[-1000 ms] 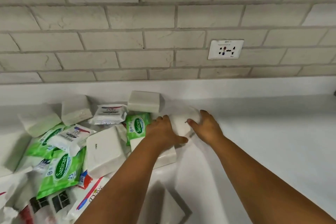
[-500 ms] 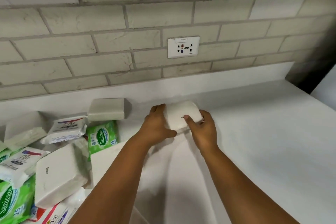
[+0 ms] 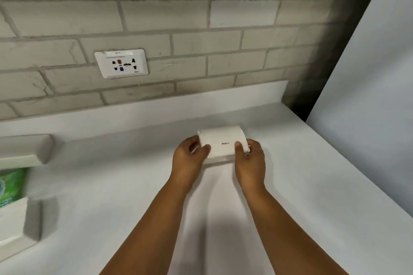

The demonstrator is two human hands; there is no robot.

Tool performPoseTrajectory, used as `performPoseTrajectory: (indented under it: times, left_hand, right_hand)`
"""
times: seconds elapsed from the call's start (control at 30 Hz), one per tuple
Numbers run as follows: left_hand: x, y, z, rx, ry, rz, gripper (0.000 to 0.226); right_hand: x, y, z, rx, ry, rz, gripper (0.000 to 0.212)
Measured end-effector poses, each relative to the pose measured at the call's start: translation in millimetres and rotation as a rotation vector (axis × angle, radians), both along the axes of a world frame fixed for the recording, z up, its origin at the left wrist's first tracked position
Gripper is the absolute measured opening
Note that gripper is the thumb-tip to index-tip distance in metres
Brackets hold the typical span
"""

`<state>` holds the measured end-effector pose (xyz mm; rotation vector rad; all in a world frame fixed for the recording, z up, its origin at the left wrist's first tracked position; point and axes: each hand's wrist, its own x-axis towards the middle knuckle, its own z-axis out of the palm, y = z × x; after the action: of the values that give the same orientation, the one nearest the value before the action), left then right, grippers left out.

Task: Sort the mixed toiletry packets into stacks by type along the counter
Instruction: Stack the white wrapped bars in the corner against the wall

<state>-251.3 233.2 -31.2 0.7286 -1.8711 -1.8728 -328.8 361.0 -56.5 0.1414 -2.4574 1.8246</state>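
Observation:
A plain white tissue packet (image 3: 221, 142) with small black print sits between both hands, low over the white counter (image 3: 312, 185) near the back upstand. My left hand (image 3: 190, 158) grips its left end, thumb on top. My right hand (image 3: 249, 158) grips its right end, thumb beside the print. Whether the packet touches the counter I cannot tell. At the left edge lie another white packet (image 3: 24, 149), a green wipes packet (image 3: 11, 185) and a further white packet (image 3: 15, 227).
A tiled wall with a white power socket (image 3: 121, 63) runs behind the counter. A tall white panel (image 3: 368, 73) stands at the right end, with a dark gap (image 3: 312, 62) beside it. The counter's right edge slants down toward the lower right.
Both hands lifted the white packet off the pile and carried it right along the counter. The view followed, so most of the pile has slid out of sight on the left.

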Motion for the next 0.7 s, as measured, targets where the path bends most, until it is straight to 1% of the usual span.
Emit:
performPoseTrajectory:
  times: [0.07, 0.1, 0.17, 0.23, 0.3, 0.47, 0.53, 0.6, 0.7]
  left_hand:
    - [-26.4, 26.6, -4.5, 0.040, 0.003, 0.012, 0.042]
    - [-38.7, 38.2, -6.7, 0.047, 0.004, 0.014, 0.044]
    - [-62.7, 58.3, -13.2, 0.054, 0.000, 0.031, 0.041]
    - [-84.2, 75.8, -17.8, 0.069, -0.004, 0.051, 0.032]
    - [-104.4, 89.5, -22.3, 0.083, -0.008, 0.059, 0.032]
    - [-155.2, 103.9, -30.2, 0.027, -0.023, 0.096, 0.049]
    - [-177.8, 103.6, -32.1, 0.016, -0.014, 0.097, 0.049]
    - [-197.8, 102.1, -31.1, 0.022, -0.007, 0.094, 0.047]
    - [-227.5, 97.1, -30.9, 0.046, 0.004, 0.100, 0.045]
  right_hand:
    - [-26.5, 26.5, -2.4, 0.038, -0.008, -0.001, 0.028]
    - [-38.6, 37.6, -5.4, 0.061, -0.002, -0.011, 0.029]
    - [-61.0, 57.2, -11.8, 0.123, 0.037, -0.045, 0.032]
    - [-83.1, 73.3, -15.5, 0.195, 0.077, -0.073, 0.033]
    - [-104.8, 84.8, -17.0, 0.221, 0.077, -0.068, 0.032]
    - [-152.7, 92.6, -19.8, 0.183, 0.115, -0.022, 0.039]
    - [-173.5, 90.4, -20.1, 0.142, 0.126, -0.011, 0.034]
    - [-192.9, 88.4, -18.7, 0.067, 0.094, -0.010, 0.028]
    - [-223.7, 85.0, -18.4, -0.009, 0.050, -0.004, 0.027]
